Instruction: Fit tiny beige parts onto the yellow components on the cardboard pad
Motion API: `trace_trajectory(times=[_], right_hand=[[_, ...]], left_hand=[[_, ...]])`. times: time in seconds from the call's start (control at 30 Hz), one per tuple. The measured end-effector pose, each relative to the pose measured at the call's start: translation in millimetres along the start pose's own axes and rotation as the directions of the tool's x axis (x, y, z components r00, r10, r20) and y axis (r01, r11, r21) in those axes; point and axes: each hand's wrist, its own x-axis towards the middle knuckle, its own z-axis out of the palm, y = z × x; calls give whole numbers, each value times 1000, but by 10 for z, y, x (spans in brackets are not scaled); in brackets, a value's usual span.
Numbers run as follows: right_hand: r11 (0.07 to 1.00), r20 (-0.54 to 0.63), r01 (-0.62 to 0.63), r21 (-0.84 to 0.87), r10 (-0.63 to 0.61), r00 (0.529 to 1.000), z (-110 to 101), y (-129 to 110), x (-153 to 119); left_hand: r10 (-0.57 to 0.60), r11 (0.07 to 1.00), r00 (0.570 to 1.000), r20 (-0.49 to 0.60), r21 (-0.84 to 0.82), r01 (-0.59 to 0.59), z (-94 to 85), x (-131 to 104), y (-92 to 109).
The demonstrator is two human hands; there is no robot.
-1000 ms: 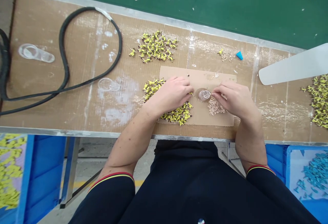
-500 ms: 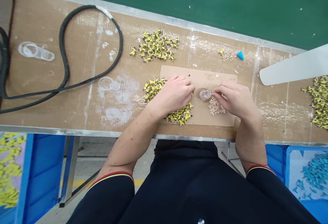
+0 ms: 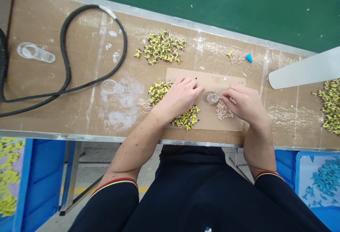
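A black hose (image 3: 66, 58) loops left, a blue cone (image 3: 249, 58) lies far.

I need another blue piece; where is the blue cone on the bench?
The blue cone lies at the bench's far edge, right of centre, beyond the cardboard sheet.

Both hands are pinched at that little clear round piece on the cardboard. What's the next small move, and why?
Probably press the right hand fingertips' small part into the clear round piece, steadied by the left hand: both pinch at it, with yellow parts and pale pins beside.
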Motion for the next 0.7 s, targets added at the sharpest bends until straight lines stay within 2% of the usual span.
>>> trace_trajectory(times=[0.13,0.23,0.3,0.37,0.43,0.5,0.63,0.7], right_hand=[[999,-8,-4,32,4,1000,-11,-2,0],[988,-42,-27,149,34,999,-58,-9,-3],[960,-99,-25,279,55,994,-100,-23,-9],[917,-183,-12,399,92,979,-133,-45,-15],[875,-278,21,484,131,952,-145,-73,-18],[835,-351,71,546,152,924,-136,-101,-16],[776,-404,113,620,193,894,-105,-154,-3],[759,-409,112,642,215,887,-98,-188,4]], left_hand=[[-16,998,1000,0,-53,16,7,-17,-6],[-37,988,999,-28,-153,33,-10,-22,-17],[-69,967,993,-92,-250,44,-38,-26,-22],[-157,919,967,-200,-389,69,-74,-34,-21],[-270,825,920,-284,-562,69,-105,-49,-10],[-344,691,892,-294,-722,29,-123,-68,19],[-373,412,901,-223,-910,-54,-115,-99,143],[-387,314,899,-205,-946,-81,-90,-103,227]])
